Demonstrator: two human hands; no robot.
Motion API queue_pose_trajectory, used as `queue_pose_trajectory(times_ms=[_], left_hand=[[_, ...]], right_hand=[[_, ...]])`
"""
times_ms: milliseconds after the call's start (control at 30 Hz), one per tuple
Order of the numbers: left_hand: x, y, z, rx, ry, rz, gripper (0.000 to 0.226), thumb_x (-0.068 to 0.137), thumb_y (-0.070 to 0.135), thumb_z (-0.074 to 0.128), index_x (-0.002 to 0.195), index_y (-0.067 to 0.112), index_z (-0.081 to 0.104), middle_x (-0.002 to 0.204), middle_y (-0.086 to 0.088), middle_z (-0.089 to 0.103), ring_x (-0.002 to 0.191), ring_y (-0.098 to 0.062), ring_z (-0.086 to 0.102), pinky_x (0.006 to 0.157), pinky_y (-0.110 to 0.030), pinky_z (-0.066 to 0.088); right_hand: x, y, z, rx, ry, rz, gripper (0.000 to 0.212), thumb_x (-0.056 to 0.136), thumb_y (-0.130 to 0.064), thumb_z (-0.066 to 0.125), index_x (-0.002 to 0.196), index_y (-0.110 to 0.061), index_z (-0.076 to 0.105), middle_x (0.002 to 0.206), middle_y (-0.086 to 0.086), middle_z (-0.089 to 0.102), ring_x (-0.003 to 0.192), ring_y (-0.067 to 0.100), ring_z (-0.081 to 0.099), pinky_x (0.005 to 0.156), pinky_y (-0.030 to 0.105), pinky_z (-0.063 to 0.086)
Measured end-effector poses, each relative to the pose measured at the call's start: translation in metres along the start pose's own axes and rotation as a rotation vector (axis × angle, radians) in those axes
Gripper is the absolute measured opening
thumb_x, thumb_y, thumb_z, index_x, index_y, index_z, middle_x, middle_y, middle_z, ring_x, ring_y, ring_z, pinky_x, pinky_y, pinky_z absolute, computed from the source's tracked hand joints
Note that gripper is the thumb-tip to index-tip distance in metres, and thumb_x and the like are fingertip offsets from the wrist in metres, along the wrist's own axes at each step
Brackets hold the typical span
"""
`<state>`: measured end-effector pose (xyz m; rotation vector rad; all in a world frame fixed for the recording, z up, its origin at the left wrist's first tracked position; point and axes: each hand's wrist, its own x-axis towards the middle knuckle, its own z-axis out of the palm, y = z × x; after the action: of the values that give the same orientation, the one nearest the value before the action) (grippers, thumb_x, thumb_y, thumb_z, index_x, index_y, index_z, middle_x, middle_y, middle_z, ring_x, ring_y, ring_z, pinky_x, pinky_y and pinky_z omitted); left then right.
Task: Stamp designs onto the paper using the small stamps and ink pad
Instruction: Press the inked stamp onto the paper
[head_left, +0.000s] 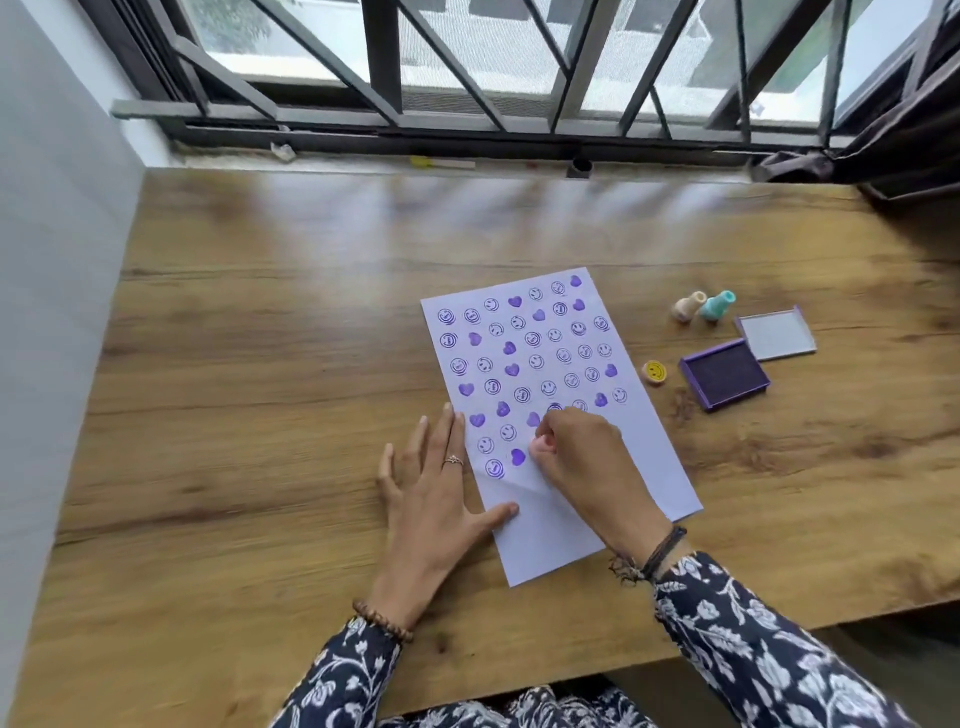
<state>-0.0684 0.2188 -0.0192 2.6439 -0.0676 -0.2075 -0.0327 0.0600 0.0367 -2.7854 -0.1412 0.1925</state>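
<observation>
Right hand (576, 457) pinches a stamp (543, 444) onto my paper (649, 467); left hand (441, 493) (flat, empty) pins its left edge

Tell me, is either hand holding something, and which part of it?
The right hand pinches a small pink stamp by its top, pressed onto the paper. Most of it is hidden by the fingers. The left hand holds nothing, lying flat on the paper's edge.

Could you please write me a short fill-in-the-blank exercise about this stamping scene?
1. The left hand lies flat, holding down the ____.
2. The right hand presses a small ____ onto the sheet.
3. The ink pad is open, its ____ lying just beyond it.
4. The prints are smiley faces and ____.

Missing words: paper; stamp; lid; hearts
</observation>
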Motion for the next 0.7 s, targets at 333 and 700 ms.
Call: queue_pose_trajectory(times_ms=[333,700], left_hand=[[-0.001,0.0,-0.002,0.008,0.011,0.01,0.104,0.064,0.072,0.054,0.143,0.028,0.003,0.156,0.012,0.002,0.141,-0.01,-0.002,0.105,-0.038,-0.013],[0.002,0.012,-0.007,-0.052,0.041,-0.03,0.098,0.063,0.069,0.06,0.141,0.03,0.016,0.154,0.011,0.016,0.141,-0.012,0.007,0.111,-0.046,0.0]], right_hand=[[-0.002,0.009,-0.002,0.13,-0.045,-0.028,0.009,0.083,-0.013,0.054,0.086,-0.007,0.06,0.09,0.009,0.065,0.083,0.027,0.059,0.065,0.031,0.036],[-0.032,0.074,-0.038,1.814,0.198,0.692,0.009,0.083,-0.006,0.06,0.087,-0.002,0.068,0.071,-0.001,0.075,0.066,0.007,0.068,0.065,0.018,0.059]])
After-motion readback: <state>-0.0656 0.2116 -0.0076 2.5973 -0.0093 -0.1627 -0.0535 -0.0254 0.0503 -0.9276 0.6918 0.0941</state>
